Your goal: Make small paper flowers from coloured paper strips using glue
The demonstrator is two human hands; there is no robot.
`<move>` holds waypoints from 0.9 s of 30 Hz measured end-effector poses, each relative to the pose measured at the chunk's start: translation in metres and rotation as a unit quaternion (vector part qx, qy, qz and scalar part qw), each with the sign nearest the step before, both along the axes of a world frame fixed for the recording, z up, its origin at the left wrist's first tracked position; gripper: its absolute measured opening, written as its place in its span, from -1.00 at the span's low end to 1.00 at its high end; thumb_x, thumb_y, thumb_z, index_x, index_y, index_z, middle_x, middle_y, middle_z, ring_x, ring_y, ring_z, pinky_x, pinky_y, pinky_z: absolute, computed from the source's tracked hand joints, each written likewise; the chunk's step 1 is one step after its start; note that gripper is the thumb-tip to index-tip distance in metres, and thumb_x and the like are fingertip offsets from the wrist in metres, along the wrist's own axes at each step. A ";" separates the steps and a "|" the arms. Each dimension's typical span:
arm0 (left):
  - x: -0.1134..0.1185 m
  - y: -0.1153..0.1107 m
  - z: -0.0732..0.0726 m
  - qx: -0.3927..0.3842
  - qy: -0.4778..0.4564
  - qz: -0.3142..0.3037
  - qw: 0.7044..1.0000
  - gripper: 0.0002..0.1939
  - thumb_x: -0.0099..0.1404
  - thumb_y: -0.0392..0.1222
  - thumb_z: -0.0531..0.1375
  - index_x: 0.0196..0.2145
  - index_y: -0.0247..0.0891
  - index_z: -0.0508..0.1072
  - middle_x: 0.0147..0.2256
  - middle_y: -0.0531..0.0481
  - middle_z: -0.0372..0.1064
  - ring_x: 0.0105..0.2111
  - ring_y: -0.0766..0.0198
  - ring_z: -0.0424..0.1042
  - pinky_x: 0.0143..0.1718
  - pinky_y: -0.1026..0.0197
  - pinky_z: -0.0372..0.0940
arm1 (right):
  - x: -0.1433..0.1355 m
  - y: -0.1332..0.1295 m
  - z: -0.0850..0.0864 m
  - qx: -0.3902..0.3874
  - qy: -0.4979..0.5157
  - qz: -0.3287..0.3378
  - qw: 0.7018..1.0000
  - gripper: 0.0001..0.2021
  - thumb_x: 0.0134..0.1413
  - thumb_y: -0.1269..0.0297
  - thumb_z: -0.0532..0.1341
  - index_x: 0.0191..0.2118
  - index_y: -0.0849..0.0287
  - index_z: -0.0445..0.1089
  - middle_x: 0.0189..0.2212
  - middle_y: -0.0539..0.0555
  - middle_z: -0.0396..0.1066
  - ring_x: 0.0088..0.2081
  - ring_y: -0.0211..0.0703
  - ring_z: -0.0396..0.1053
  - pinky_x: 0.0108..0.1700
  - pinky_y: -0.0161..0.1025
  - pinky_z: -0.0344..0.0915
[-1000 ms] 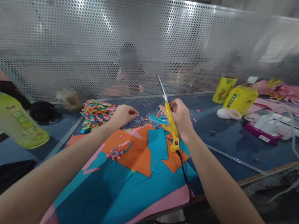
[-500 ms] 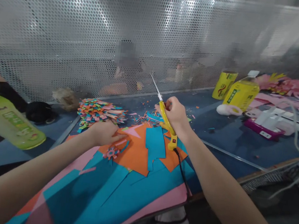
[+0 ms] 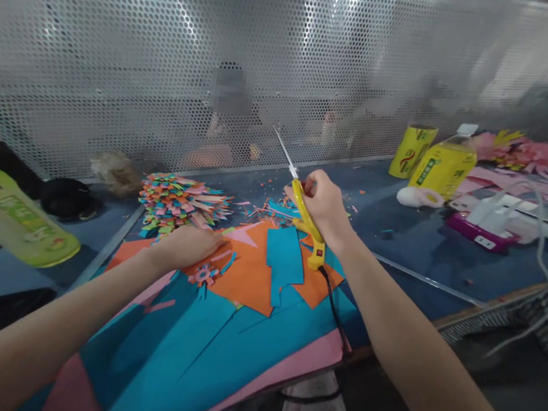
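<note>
My right hand [image 3: 324, 204] is closed round the yellow hot glue gun [image 3: 305, 217], whose glue stick points up and away; a black cord trails from its handle. My left hand [image 3: 194, 245] rests at the left edge of the orange paper [image 3: 243, 274], its fingertips low and partly hidden. Just below it lies a small pink and blue paper flower [image 3: 204, 275] with a curled blue strip. Behind my left hand sits a pile of multicoloured fringed paper [image 3: 180, 201]. A cut blue piece [image 3: 285, 256] lies beside the glue gun, over large blue sheets [image 3: 218, 351].
A green bottle [image 3: 16, 212] lies at the left near a black round object [image 3: 67, 198]. Yellow bottle [image 3: 444, 165], yellow can [image 3: 413, 151], purple-based device [image 3: 481, 230] and pink paper [image 3: 539, 160] stand right. A perforated metal screen [image 3: 281, 54] backs the table.
The view has shifted slightly. My left hand has turned a little, and its fingers show less than before. My right hand keeps its hold on the glue gun.
</note>
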State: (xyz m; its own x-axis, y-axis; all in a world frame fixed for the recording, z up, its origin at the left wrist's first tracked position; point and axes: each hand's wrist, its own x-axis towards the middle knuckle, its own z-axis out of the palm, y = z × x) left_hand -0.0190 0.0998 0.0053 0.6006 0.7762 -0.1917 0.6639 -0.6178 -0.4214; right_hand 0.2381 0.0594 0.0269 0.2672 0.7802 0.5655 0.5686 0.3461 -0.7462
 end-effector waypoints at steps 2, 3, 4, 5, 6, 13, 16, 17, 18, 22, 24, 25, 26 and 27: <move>0.000 0.001 0.002 0.000 0.008 -0.012 1.000 -0.73 0.22 -0.28 -0.09 -0.26 -0.26 0.38 -0.43 -0.17 0.43 -0.44 0.09 0.44 -0.46 0.16 0.25 | 0.000 0.001 -0.001 0.001 0.003 0.003 1.000 -0.69 -0.24 0.14 0.20 -0.54 0.12 0.01 -0.65 -0.08 0.17 -0.59 -0.34 0.08 -0.52 -0.33 -0.01; 0.002 0.002 0.004 0.002 0.011 -0.018 1.000 -0.73 0.21 -0.29 -0.08 -0.26 -0.27 0.38 -0.42 -0.18 0.43 -0.43 0.09 0.44 -0.44 0.15 0.25 | 0.000 0.001 -0.001 0.001 0.006 0.003 1.000 -0.69 -0.23 0.14 0.20 -0.53 0.12 0.01 -0.64 -0.08 0.17 -0.58 -0.34 0.08 -0.52 -0.33 -0.01; 0.005 0.003 0.007 0.009 0.012 -0.022 1.000 -0.73 0.22 -0.29 -0.08 -0.27 -0.28 0.39 -0.42 -0.19 0.43 -0.41 0.09 0.44 -0.43 0.14 0.25 | 0.000 0.001 -0.001 0.001 0.007 0.003 1.000 -0.69 -0.23 0.14 0.20 -0.53 0.12 0.00 -0.64 -0.08 0.17 -0.58 -0.34 0.09 -0.52 -0.33 0.00; 0.009 0.005 0.011 0.021 0.007 -0.023 0.999 -0.72 0.22 -0.29 -0.09 -0.28 -0.30 0.40 -0.41 -0.21 0.43 -0.39 0.08 0.44 -0.41 0.14 0.25 | 0.001 0.001 0.000 0.001 0.006 0.002 1.000 -0.69 -0.23 0.14 0.20 -0.53 0.12 0.00 -0.65 -0.08 0.17 -0.59 -0.34 0.09 -0.52 -0.34 0.00; 0.015 0.008 0.016 0.043 -0.006 -0.027 0.999 -0.72 0.24 -0.27 -0.10 -0.30 -0.32 0.40 -0.40 -0.23 0.42 -0.37 0.07 0.43 -0.39 0.13 0.25 | 0.001 0.000 0.000 0.001 0.005 0.001 1.000 -0.69 -0.23 0.14 0.20 -0.53 0.12 0.00 -0.65 -0.09 0.16 -0.59 -0.34 0.08 -0.52 -0.34 0.00; 0.065 0.043 0.040 0.158 -0.190 -0.005 0.969 -0.57 0.27 -0.24 -0.10 0.10 -0.32 0.04 -0.15 -0.21 0.34 -0.15 0.15 0.34 -0.19 0.20 0.19 | 0.004 0.001 0.001 0.002 -0.007 -0.020 1.000 -0.71 -0.22 0.14 0.18 -0.54 0.12 0.01 -0.65 -0.08 0.15 -0.58 -0.33 0.11 -0.51 -0.34 -0.01; 0.072 0.043 0.035 0.142 -0.209 0.009 0.967 -0.56 0.24 -0.11 -0.02 0.01 -0.42 0.16 -0.12 -0.30 0.29 -0.11 0.07 0.29 -0.17 0.16 0.16 | 0.004 0.003 -0.001 -0.009 -0.010 -0.020 1.000 -0.72 -0.22 0.13 0.17 -0.54 0.12 0.01 -0.66 -0.08 0.15 -0.58 -0.33 0.10 -0.51 -0.34 -0.01; 0.072 0.038 0.033 0.127 -0.205 0.004 0.971 -0.60 0.25 -0.06 -0.05 -0.09 -0.42 0.26 -0.18 -0.28 0.32 -0.16 0.08 0.32 -0.21 0.17 0.17 | 0.004 0.003 -0.001 -0.011 -0.009 -0.018 1.000 -0.72 -0.22 0.13 0.16 -0.54 0.12 0.01 -0.65 -0.08 0.16 -0.58 -0.32 0.10 -0.51 -0.34 -0.01; 0.070 0.031 0.030 0.108 -0.197 -0.009 0.974 -0.61 0.26 -0.01 -0.08 -0.22 -0.38 0.34 -0.28 -0.21 0.37 -0.25 0.13 0.35 -0.27 0.20 0.18 | 0.003 0.003 -0.001 -0.012 -0.009 -0.017 1.000 -0.72 -0.22 0.13 0.16 -0.53 0.12 0.01 -0.65 -0.08 0.17 -0.58 -0.32 0.11 -0.51 -0.34 0.00; 0.061 -0.002 0.020 -0.059 -0.109 -0.156 0.980 -0.50 0.20 0.20 -0.12 -0.46 -0.28 0.36 -0.44 -0.07 0.37 -0.44 0.25 0.34 -0.42 0.27 0.16 | 0.002 0.001 0.000 -0.020 -0.014 -0.011 1.000 -0.75 -0.21 0.15 0.15 -0.52 0.12 0.03 -0.64 -0.07 0.18 -0.58 -0.31 0.11 -0.51 -0.33 0.00; 0.059 -0.014 0.014 -0.081 -0.095 -0.202 0.971 -0.49 0.17 0.23 -0.09 -0.40 -0.26 0.37 -0.39 -0.07 0.39 -0.36 0.23 0.37 -0.35 0.27 0.18 | 0.001 0.000 0.000 -0.023 -0.014 -0.006 1.000 -0.76 -0.20 0.15 0.14 -0.51 0.12 0.03 -0.65 -0.07 0.19 -0.58 -0.32 0.10 -0.51 -0.33 0.00; 0.059 -0.016 0.011 -0.081 -0.092 -0.211 0.970 -0.51 0.19 0.21 -0.10 -0.37 -0.26 0.37 -0.38 -0.07 0.40 -0.34 0.23 0.37 -0.33 0.27 0.18 | 0.001 0.000 0.000 -0.023 -0.014 -0.005 1.000 -0.75 -0.20 0.15 0.14 -0.52 0.12 0.03 -0.65 -0.07 0.19 -0.58 -0.32 0.11 -0.51 -0.33 0.00; 0.060 -0.018 0.008 -0.077 -0.089 -0.218 0.969 -0.53 0.22 0.16 -0.12 -0.35 -0.26 0.38 -0.36 -0.07 0.41 -0.32 0.24 0.37 -0.31 0.27 0.19 | 0.000 0.000 0.000 -0.022 -0.015 -0.004 1.000 -0.75 -0.20 0.15 0.15 -0.52 0.12 0.03 -0.64 -0.07 0.19 -0.58 -0.32 0.11 -0.51 -0.34 0.00; 0.060 -0.018 0.006 -0.072 -0.088 -0.225 0.968 -0.56 0.25 0.10 -0.13 -0.33 -0.26 0.38 -0.36 -0.07 0.41 -0.31 0.25 0.38 -0.29 0.28 0.19 | 0.000 0.000 0.000 -0.020 -0.017 -0.005 1.000 -0.74 -0.21 0.15 0.16 -0.52 0.12 0.02 -0.64 -0.07 0.19 -0.58 -0.32 0.11 -0.51 -0.34 0.01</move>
